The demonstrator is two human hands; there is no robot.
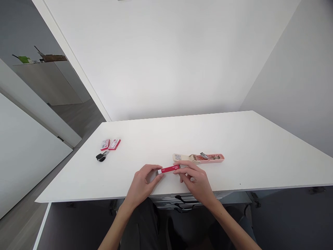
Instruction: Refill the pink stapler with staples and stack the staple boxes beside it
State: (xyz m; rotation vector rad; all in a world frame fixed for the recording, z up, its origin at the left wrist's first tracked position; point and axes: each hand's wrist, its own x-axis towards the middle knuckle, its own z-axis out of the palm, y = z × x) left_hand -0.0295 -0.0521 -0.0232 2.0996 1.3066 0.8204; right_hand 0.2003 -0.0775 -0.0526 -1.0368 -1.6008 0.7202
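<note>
A narrow red box with white print is held just above the white table, near its front edge. My left hand pinches its left end. My right hand grips its right end with curled fingers. Just behind the box lies a pink and beige stapler, folded open flat with its metal channel showing.
Two small red and white boxes lie at the left of the table, with a black staple remover just in front of them. A drawer unit with black handles stands under the table. White walls close the back and right.
</note>
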